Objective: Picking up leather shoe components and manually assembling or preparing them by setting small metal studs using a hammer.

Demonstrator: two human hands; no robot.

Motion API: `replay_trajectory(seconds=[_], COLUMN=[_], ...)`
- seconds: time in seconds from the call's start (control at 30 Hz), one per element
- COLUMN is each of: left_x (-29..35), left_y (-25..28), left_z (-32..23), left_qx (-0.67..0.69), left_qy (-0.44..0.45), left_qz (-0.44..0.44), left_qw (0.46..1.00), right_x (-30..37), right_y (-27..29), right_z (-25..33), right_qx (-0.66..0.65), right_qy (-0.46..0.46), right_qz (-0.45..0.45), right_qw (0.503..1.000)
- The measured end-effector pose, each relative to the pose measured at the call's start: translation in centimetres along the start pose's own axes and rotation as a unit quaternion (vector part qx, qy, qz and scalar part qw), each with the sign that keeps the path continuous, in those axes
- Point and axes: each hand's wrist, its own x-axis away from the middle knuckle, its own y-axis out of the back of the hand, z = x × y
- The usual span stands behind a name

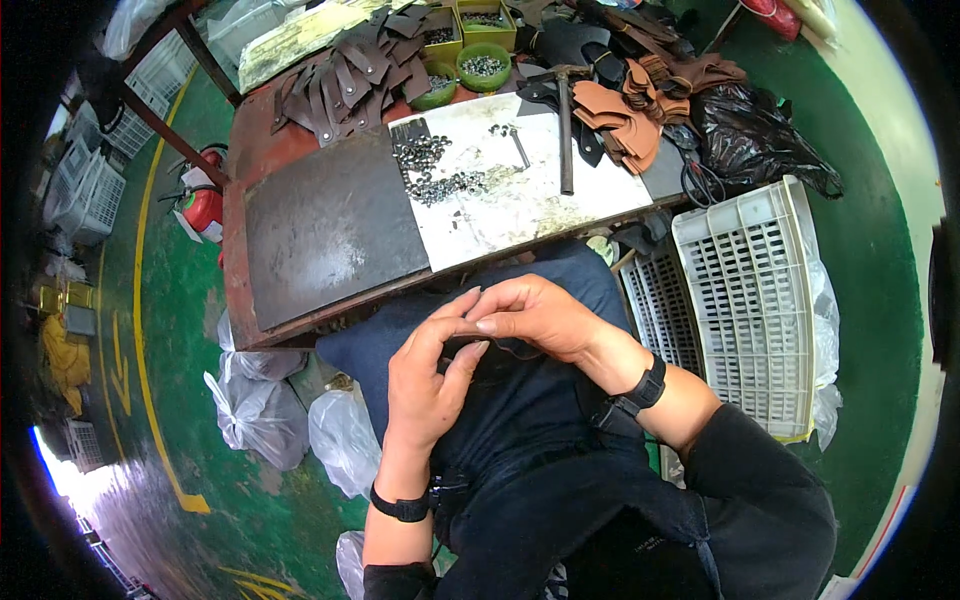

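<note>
Over my lap, both hands pinch a thin dark brown leather piece [518, 349]. My left hand [425, 372] grips its left part between thumb and fingers. From the right, my right hand [545, 318] presses thumb and fingertips against its upper edge, close to the left fingertips. Much of the piece is hidden by the fingers and blends with dark clothing. Beyond my hands, small metal snap parts [440, 187] lie spread on a white sheet [480, 235]. A hammer [566, 135] rests on that sheet, with a small metal punch rod [520, 148] left of it.
A dark flat board [335, 225] covers the table's left front. Behind lie dark brown leather pieces [345, 80], green bowls of metal parts [483, 66] and tan leather pieces [620, 115]. Scissors [703, 184] lie at the right edge, above a white crate [750, 320]. Plastic bags [255, 420] sit on the floor.
</note>
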Motion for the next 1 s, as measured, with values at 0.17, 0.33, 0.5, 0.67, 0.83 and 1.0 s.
replay_trajectory(seconds=[0.17,0.33,0.5,0.67,0.83,1.0], left_x=[0.4,0.4,1.9,7.4,5.9,1.4], left_y=[-0.5,-0.4,3.6,10.9,8.2,4.1], left_z=[-0.4,-0.8,-1.5,-0.5,2.2,6.2], left_qx=[0.013,-0.069,0.137,0.179,0.112,0.23], left_qy=[-0.002,-0.07,0.082,0.224,0.268,0.293], left_qz=[-0.038,-0.077,-0.233,-0.086,0.242,0.072], left_qw=[0.999,0.992,0.959,0.954,0.926,0.925], right_x=[0.8,0.4,0.5,0.7,-2.7,-6.9], right_y=[-1.4,-1.9,1.0,2.5,0.1,-0.4], right_z=[0.8,2.2,4.5,3.8,0.5,0.2], right_qx=[-0.022,0.016,0.16,0.111,0.153,0.234], right_qy=[0.026,0.042,-0.045,-0.081,-0.058,-0.002], right_qz=[-0.012,0.085,0.22,0.109,0.121,0.079], right_qw=[0.999,0.995,0.961,0.985,0.979,0.969])
